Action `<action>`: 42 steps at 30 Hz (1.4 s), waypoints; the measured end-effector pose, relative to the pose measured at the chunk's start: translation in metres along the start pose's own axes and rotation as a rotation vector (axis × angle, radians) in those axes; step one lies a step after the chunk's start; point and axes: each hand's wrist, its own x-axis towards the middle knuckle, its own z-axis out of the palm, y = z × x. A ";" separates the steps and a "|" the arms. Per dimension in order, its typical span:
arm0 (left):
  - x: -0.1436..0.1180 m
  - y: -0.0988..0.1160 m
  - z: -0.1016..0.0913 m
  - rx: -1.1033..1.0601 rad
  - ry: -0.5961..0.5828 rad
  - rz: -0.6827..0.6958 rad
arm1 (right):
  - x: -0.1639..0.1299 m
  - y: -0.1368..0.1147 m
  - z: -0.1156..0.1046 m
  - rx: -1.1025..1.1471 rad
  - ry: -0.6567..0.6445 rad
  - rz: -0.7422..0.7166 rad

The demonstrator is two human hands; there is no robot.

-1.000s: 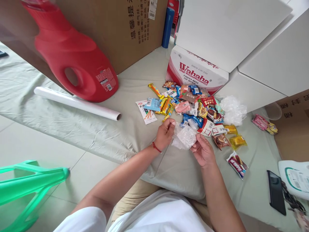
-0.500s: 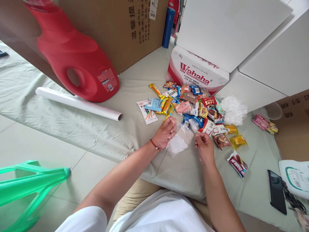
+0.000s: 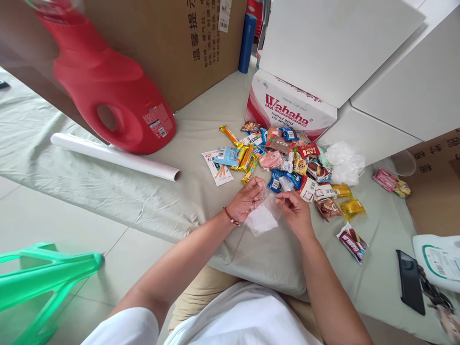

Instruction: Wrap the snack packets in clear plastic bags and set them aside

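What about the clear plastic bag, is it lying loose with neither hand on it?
No, the left hand grips the clear plastic bag at one side, with the right hand close by its other side.

Clear bag (image 3: 263,218) partly hidden by left hand (image 3: 247,200); red bottle (image 3: 122,91) cropped at top (label (image 3: 158,122) print unreadable).

Left hand (image 3: 247,200), right hand (image 3: 294,211) pinching, close together; forearms (image 3: 190,256) extended.
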 end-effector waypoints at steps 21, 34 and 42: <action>0.003 0.003 -0.007 0.022 -0.084 -0.058 | -0.012 0.000 -0.011 -0.011 -0.003 0.020; 0.001 0.004 -0.009 0.027 -0.091 -0.059 | -0.011 -0.006 -0.003 0.006 -0.049 -0.001; -0.001 0.005 -0.004 0.048 -0.115 -0.070 | -0.008 -0.001 -0.001 0.052 -0.060 0.037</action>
